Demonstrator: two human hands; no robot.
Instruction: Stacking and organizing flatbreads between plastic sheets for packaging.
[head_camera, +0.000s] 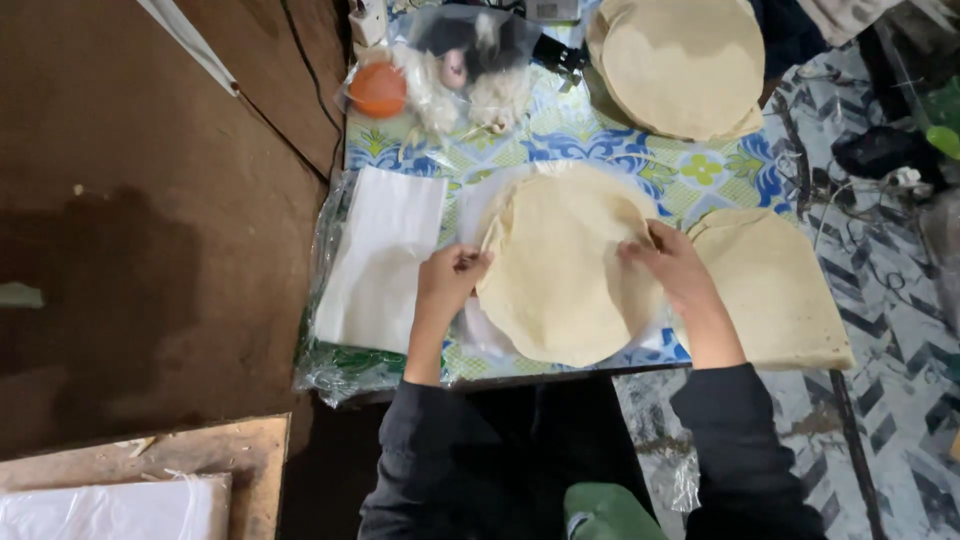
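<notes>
Flatbread stack (560, 275) gripped at opposite edges by left hand (450, 280) and right hand (672, 265).

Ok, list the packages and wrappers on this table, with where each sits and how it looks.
Clear plastic bag: far left end of the table, crumpled, holding an orange round thing and white and dark bits.
Clear plastic packet of white sheets: left edge, beside the left hand, flat and rectangular.
No labels, signs or screens can be made out.

Under the fingers (640, 250) the flatbread stack (560, 275) looks matt, dry and floury. Just beside the left fingers (465, 262) lies smooth white paper (385, 260) in glossy, crinkled clear plastic wrap (335, 365).
</notes>
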